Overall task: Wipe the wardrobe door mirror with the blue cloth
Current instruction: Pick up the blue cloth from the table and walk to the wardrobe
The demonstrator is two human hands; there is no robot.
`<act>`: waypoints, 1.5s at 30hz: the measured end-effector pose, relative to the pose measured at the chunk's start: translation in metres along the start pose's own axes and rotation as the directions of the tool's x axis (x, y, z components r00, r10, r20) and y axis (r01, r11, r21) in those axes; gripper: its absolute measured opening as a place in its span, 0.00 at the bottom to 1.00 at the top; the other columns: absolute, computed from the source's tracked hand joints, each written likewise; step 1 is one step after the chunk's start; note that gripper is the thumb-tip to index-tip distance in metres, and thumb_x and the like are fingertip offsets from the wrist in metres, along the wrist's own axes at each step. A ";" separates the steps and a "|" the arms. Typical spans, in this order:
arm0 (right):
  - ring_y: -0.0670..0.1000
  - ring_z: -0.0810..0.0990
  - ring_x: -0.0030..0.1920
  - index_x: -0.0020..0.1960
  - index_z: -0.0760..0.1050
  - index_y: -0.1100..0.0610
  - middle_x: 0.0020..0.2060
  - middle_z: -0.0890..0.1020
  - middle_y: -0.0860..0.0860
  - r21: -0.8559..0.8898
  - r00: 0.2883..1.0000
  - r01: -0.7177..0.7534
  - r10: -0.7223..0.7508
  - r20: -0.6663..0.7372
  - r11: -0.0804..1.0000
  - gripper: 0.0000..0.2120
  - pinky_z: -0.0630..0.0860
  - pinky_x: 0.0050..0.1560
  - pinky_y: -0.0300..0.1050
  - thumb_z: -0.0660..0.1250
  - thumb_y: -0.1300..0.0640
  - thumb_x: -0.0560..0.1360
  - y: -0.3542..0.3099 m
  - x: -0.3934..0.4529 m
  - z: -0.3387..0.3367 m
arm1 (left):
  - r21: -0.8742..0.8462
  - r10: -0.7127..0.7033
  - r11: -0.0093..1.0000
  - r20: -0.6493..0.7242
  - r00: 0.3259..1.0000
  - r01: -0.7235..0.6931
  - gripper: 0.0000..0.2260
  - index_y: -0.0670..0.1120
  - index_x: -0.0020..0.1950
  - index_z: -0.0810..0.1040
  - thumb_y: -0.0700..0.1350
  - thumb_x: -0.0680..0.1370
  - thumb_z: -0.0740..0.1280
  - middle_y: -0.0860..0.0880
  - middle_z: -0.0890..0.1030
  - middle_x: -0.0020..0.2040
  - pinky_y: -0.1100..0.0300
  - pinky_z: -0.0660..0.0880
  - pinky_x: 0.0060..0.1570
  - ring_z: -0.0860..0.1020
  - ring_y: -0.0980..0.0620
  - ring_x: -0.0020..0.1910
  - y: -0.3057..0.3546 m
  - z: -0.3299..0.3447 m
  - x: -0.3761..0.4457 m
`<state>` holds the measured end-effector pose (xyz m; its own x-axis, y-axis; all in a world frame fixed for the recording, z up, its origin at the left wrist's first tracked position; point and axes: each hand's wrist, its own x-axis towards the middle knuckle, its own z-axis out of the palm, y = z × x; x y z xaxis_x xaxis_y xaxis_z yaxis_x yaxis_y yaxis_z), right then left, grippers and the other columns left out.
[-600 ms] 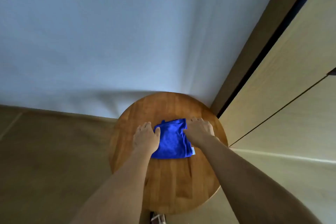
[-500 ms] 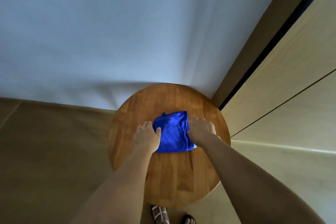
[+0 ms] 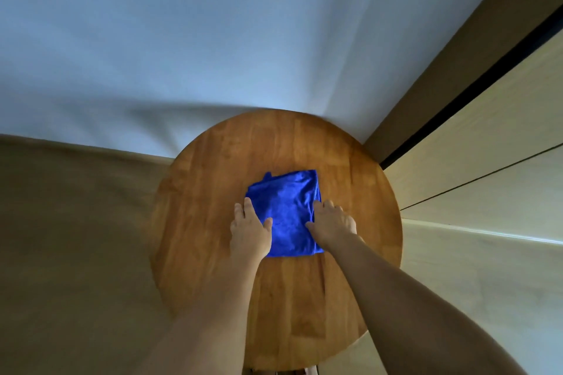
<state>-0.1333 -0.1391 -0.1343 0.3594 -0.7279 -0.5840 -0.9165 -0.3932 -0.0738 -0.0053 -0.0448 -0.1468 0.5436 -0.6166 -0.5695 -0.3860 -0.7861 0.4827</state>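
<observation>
A folded blue cloth [image 3: 286, 210] lies flat near the middle of a round wooden table [image 3: 213, 179]. My left hand [image 3: 250, 230] rests palm down on the cloth's left edge, fingers spread, thumb on the fabric. My right hand [image 3: 333, 224] presses on the cloth's right edge, fingers pointing away from me. Neither hand has the cloth lifted. No mirror shows in this view; pale wardrobe panels [image 3: 475, 143] stand at the right.
A white curtain [image 3: 213, 39] hangs behind the table. A brown frame strip with a dark gap [image 3: 451, 100] separates curtain and wardrobe. Brown floor [image 3: 76, 237] spreads to the left, pale floor [image 3: 475, 277] to the right.
The view has tilted down and the table sits lower in frame. Both hands have slid back toward me along the cloth's side edges; the cloth stays flat on the table.
</observation>
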 end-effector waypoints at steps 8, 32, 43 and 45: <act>0.57 0.70 0.63 0.73 0.54 0.57 0.67 0.64 0.55 0.094 0.995 -0.096 0.095 0.010 0.991 0.32 0.72 0.46 0.48 0.64 0.47 0.77 -0.005 0.037 0.039 | -0.060 -0.075 0.996 -0.054 0.996 0.072 0.34 0.51 0.77 0.41 0.50 0.80 0.61 0.42 0.49 0.77 0.46 0.62 0.69 0.55 0.41 0.74 -0.001 0.035 0.016; 0.56 0.82 0.51 0.54 0.79 0.57 0.49 0.85 0.55 0.879 0.859 -0.456 -0.189 0.476 0.141 0.14 0.78 0.56 0.54 0.70 0.53 0.71 -0.078 -0.008 -0.045 | -0.877 -0.185 0.422 0.164 0.969 0.228 0.26 0.52 0.62 0.69 0.64 0.70 0.67 0.51 0.76 0.58 0.54 0.76 0.51 0.77 0.51 0.55 0.001 -0.054 -0.025; 0.56 0.81 0.50 0.64 0.70 0.60 0.55 0.80 0.57 0.860 0.922 -0.236 -0.176 0.345 0.453 0.26 0.80 0.50 0.52 0.73 0.52 0.70 -0.132 -0.078 -0.084 | -0.964 -0.408 0.207 0.072 0.910 0.169 0.19 0.46 0.58 0.72 0.43 0.70 0.73 0.46 0.81 0.48 0.52 0.78 0.42 0.80 0.46 0.45 -0.006 -0.119 -0.087; 0.52 0.80 0.45 0.69 0.62 0.61 0.59 0.77 0.56 0.832 0.910 -0.241 -0.182 0.373 0.499 0.39 0.78 0.34 0.45 0.75 0.45 0.67 -0.138 -0.093 -0.085 | -0.973 -0.432 0.187 0.045 0.901 0.138 0.19 0.46 0.57 0.72 0.42 0.69 0.73 0.46 0.81 0.48 0.55 0.77 0.38 0.81 0.47 0.43 -0.013 -0.131 -0.099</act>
<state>-0.0254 -0.0646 -0.0013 0.4282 -0.3814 -0.8193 -0.6903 0.4470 -0.5689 0.0434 0.0323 -0.0093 0.6230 -0.2175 -0.7513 0.7277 -0.1910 0.6587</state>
